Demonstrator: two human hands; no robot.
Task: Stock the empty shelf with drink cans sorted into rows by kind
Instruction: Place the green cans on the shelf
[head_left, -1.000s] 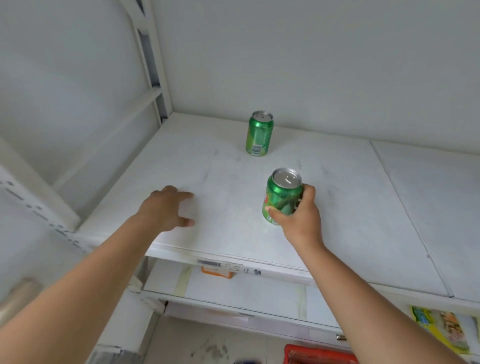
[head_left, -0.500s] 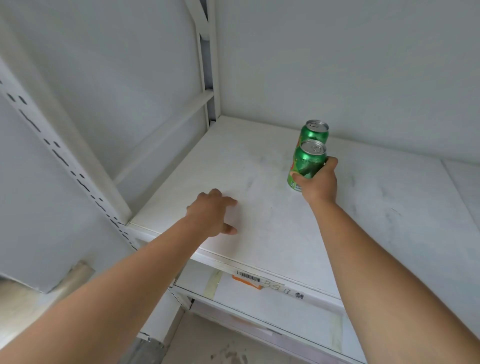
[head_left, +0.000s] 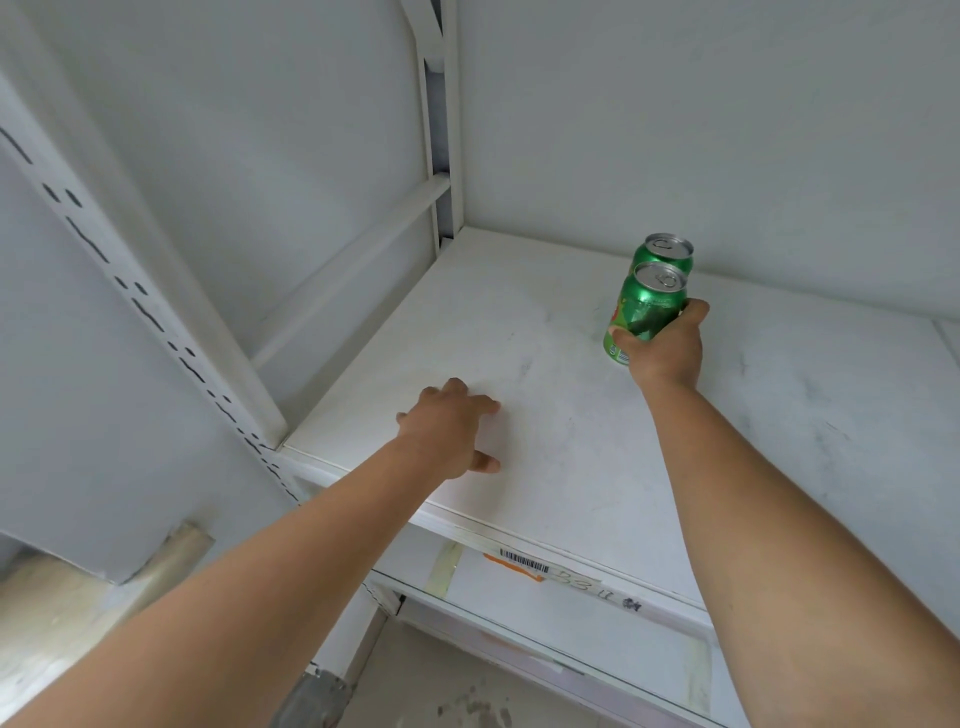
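My right hand (head_left: 666, 347) grips a green can (head_left: 644, 312), fingers wrapped round its lower body, just in front of a second green can (head_left: 666, 254) at the far wall. My left hand (head_left: 448, 428) rests spread and empty on the white shelf (head_left: 571, 441).

Held can (head_left: 645, 312) just before rear can (head_left: 668, 253), on shelf (head_left: 571, 415)

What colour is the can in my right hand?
Green, with a silver top; the can in the right hand shows clearly in the head view.
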